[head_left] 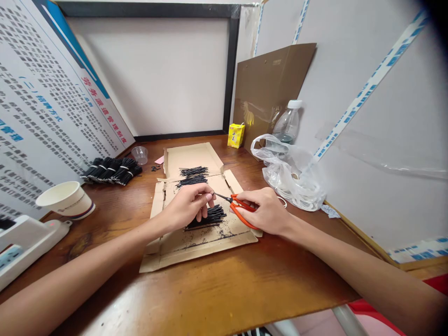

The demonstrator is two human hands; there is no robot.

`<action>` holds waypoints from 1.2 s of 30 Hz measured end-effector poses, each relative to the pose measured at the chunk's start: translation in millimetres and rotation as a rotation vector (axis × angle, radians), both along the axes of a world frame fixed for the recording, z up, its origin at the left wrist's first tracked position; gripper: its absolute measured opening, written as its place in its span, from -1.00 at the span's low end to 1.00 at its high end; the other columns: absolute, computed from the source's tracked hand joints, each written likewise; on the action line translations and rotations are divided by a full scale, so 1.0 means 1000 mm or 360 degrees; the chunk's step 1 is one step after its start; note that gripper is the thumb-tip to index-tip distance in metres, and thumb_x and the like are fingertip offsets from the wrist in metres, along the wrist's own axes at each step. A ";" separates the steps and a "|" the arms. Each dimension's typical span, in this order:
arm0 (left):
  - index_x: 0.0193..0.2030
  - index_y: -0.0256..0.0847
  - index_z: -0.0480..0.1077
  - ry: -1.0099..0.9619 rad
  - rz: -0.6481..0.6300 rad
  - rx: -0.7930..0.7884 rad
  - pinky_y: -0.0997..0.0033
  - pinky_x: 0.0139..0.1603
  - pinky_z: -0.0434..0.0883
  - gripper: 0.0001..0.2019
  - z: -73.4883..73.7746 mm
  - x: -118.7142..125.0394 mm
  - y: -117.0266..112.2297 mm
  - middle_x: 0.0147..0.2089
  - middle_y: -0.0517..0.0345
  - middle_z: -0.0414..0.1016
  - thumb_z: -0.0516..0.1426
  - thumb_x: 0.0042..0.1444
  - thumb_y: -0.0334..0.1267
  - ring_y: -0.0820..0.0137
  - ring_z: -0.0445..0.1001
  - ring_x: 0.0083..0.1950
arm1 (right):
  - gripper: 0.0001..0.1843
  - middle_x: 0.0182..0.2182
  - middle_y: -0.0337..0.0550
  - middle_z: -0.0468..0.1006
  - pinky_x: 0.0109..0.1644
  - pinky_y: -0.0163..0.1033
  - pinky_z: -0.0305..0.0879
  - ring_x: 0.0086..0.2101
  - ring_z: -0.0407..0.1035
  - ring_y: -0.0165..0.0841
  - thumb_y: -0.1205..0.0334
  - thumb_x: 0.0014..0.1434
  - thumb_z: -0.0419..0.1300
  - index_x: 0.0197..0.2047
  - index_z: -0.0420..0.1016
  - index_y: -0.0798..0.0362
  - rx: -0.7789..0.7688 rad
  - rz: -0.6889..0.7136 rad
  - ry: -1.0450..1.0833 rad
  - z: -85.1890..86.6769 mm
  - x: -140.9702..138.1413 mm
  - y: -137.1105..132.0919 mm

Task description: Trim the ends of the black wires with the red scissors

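My right hand (268, 210) is wrapped round a pair of orange-handled scissors (243, 212), whose dark tip points left. The thumb and forefinger of my left hand (192, 203) are pinched together at that tip, on what looks like a thin black stick; where stick and blades part is too fine to make out. Below the left hand lies a pile of thin black sticks (215, 214), partly hidden by the fingers. Two smaller piles lie farther back, one a bundle of black sticks (193, 171). All rest on flattened cardboard (206, 240) strewn with black bits.
Tied black bundles (114, 170), a clear plastic cup (140, 155) and a paper cup (66, 199) stand left, near a white power strip (31, 247). At right are a plastic bag (290, 179), a bottle (287, 122) and a yellow carton (236, 135). Panels enclose the wooden table (210, 289).
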State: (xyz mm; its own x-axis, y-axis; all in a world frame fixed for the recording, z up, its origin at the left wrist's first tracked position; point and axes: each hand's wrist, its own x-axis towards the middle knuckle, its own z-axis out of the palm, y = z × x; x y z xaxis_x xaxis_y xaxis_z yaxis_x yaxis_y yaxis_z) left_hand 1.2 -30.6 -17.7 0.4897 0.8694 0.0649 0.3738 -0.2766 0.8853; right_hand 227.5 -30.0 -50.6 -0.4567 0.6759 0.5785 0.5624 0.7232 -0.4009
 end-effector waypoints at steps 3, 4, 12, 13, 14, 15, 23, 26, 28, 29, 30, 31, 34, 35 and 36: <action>-0.31 -0.31 0.31 -0.0026 0.0005 -0.0030 0.59 -0.60 0.36 -0.82 0.001 0.001 -0.001 -0.44 0.16 0.40 0.00 0.27 -0.27 0.53 0.40 -0.53 | -0.77 -0.67 -0.28 0.40 -0.49 -0.35 0.01 -0.64 0.12 -0.54 0.28 0.11 0.12 -0.36 0.60 0.15 0.0017 0.0012 0.0013 0.001 0.000 -0.001; -0.31 -0.31 0.31 -0.0034 0.0003 -0.0036 0.59 -0.60 0.36 -0.82 0.001 0.001 -0.001 -0.43 0.15 0.41 0.00 0.27 -0.27 0.53 0.40 -0.53 | -0.77 -0.67 -0.28 0.40 -0.50 -0.35 0.01 -0.64 0.12 -0.54 0.28 0.11 0.12 -0.36 0.60 0.15 0.0025 0.0014 0.0014 0.001 0.000 -0.001; -0.29 -0.29 0.31 -0.0082 -0.0012 -0.0065 0.57 -0.56 0.38 -0.89 -0.002 0.000 0.002 -0.39 0.14 0.44 0.07 0.21 -0.29 0.52 0.40 -0.51 | -0.75 -0.68 -0.29 0.39 -0.51 -0.35 -0.01 -0.66 0.08 -0.55 0.26 0.14 0.11 -0.39 0.61 0.15 0.0057 0.0008 -0.0012 0.003 0.001 -0.001; -0.30 -0.29 0.31 -0.0086 -0.0006 -0.0070 0.57 -0.57 0.38 -0.89 -0.002 0.000 0.002 -0.40 0.15 0.44 0.08 0.21 -0.29 0.52 0.40 -0.52 | -0.75 -0.68 -0.28 0.40 -0.51 -0.35 0.00 -0.65 0.09 -0.55 0.26 0.14 0.11 -0.40 0.60 0.15 0.0056 0.0006 -0.0016 0.003 0.001 -0.001; -0.31 -0.30 0.31 -0.0093 -0.0001 -0.0076 0.57 -0.57 0.38 -0.88 -0.002 0.000 0.002 -0.41 0.15 0.44 0.08 0.20 -0.29 0.52 0.40 -0.52 | -0.75 -0.67 -0.27 0.41 -0.50 -0.35 0.00 -0.65 0.09 -0.55 0.26 0.14 0.11 -0.41 0.60 0.15 0.0053 0.0005 -0.0021 0.003 0.001 -0.001; -0.31 -0.30 0.31 -0.0098 0.0002 -0.0082 0.57 -0.58 0.38 -0.88 -0.002 0.000 0.002 -0.41 0.15 0.44 0.08 0.20 -0.28 0.52 0.40 -0.53 | -0.74 -0.67 -0.27 0.41 -0.50 -0.35 0.01 -0.65 0.10 -0.55 0.26 0.15 0.11 -0.41 0.59 0.16 0.0049 0.0002 -0.0027 0.003 0.001 -0.002; -0.30 -0.32 0.33 -0.0102 0.0012 -0.0073 0.57 -0.58 0.38 -0.86 0.000 0.000 0.001 -0.38 0.11 0.45 0.09 0.19 -0.26 0.52 0.40 -0.52 | -0.80 -0.68 -0.28 0.39 -0.51 -0.34 0.00 -0.66 0.12 -0.53 0.28 0.07 0.12 -0.42 0.56 0.14 0.0091 -0.0051 0.0017 0.002 0.001 -0.001; -0.30 -0.32 0.33 -0.0097 0.0002 -0.0071 0.58 -0.58 0.38 -0.85 0.000 0.001 0.002 -0.38 0.11 0.45 0.09 0.19 -0.25 0.53 0.40 -0.51 | -0.80 -0.69 -0.27 0.40 -0.52 -0.33 -0.01 -0.67 0.13 -0.52 0.27 0.06 0.12 -0.43 0.55 0.14 0.0071 -0.0039 -0.0003 0.003 0.000 -0.001; -0.30 -0.32 0.33 -0.0098 -0.0006 -0.0064 0.59 -0.58 0.38 -0.85 0.000 0.001 0.002 -0.38 0.11 0.45 0.09 0.19 -0.25 0.54 0.39 -0.51 | -0.80 -0.69 -0.27 0.40 -0.52 -0.33 -0.01 -0.67 0.13 -0.52 0.26 0.06 0.12 -0.43 0.55 0.14 0.0058 -0.0024 -0.0009 0.004 0.000 -0.002; -0.30 -0.32 0.33 -0.0100 -0.0009 -0.0063 0.59 -0.58 0.38 -0.85 0.000 0.000 0.002 -0.38 0.12 0.44 0.09 0.19 -0.26 0.54 0.39 -0.51 | -0.80 -0.68 -0.27 0.40 -0.52 -0.33 -0.01 -0.67 0.13 -0.52 0.27 0.06 0.12 -0.43 0.55 0.13 0.0057 -0.0021 -0.0011 0.004 0.000 -0.002; -0.31 -0.32 0.33 -0.0104 -0.0012 -0.0063 0.59 -0.58 0.38 -0.85 -0.001 0.000 0.002 -0.38 0.12 0.44 0.09 0.19 -0.26 0.54 0.39 -0.50 | -0.80 -0.68 -0.27 0.40 -0.52 -0.34 -0.01 -0.66 0.13 -0.52 0.27 0.06 0.12 -0.43 0.55 0.13 0.0061 -0.0019 -0.0012 0.005 0.000 -0.002; -0.31 -0.32 0.33 -0.0105 -0.0013 -0.0063 0.59 -0.58 0.38 -0.85 -0.001 0.000 0.002 -0.38 0.12 0.44 0.09 0.19 -0.26 0.54 0.39 -0.50 | -0.80 -0.69 -0.28 0.40 -0.52 -0.34 -0.01 -0.66 0.12 -0.53 0.27 0.06 0.12 -0.43 0.56 0.13 0.0065 -0.0016 -0.0014 0.005 0.000 -0.003; -0.31 -0.32 0.34 -0.0090 -0.0017 -0.0059 0.58 -0.57 0.38 -0.85 -0.003 -0.001 0.002 -0.38 0.11 0.44 0.09 0.20 -0.26 0.53 0.39 -0.50 | -0.78 -0.69 -0.28 0.39 -0.51 -0.34 0.00 -0.66 0.11 -0.53 0.27 0.09 0.12 -0.40 0.58 0.14 0.0082 0.0000 -0.0022 0.005 0.001 -0.002; -0.30 -0.32 0.34 -0.0080 -0.0016 -0.0056 0.58 -0.56 0.38 -0.85 -0.003 -0.001 0.002 -0.37 0.11 0.44 0.09 0.20 -0.25 0.53 0.39 -0.50 | -0.77 -0.69 -0.28 0.40 -0.51 -0.34 0.00 -0.66 0.12 -0.53 0.26 0.10 0.11 -0.39 0.59 0.14 0.0091 0.0006 -0.0028 0.005 0.001 -0.002; -0.29 -0.32 0.35 -0.0070 -0.0014 -0.0054 0.58 -0.56 0.38 -0.85 -0.004 -0.002 0.003 -0.37 0.10 0.44 0.08 0.21 -0.25 0.52 0.40 -0.49 | -0.77 -0.68 -0.27 0.41 -0.51 -0.34 0.01 -0.66 0.12 -0.53 0.26 0.12 0.11 -0.39 0.59 0.14 0.0097 0.0010 -0.0038 0.004 0.002 -0.002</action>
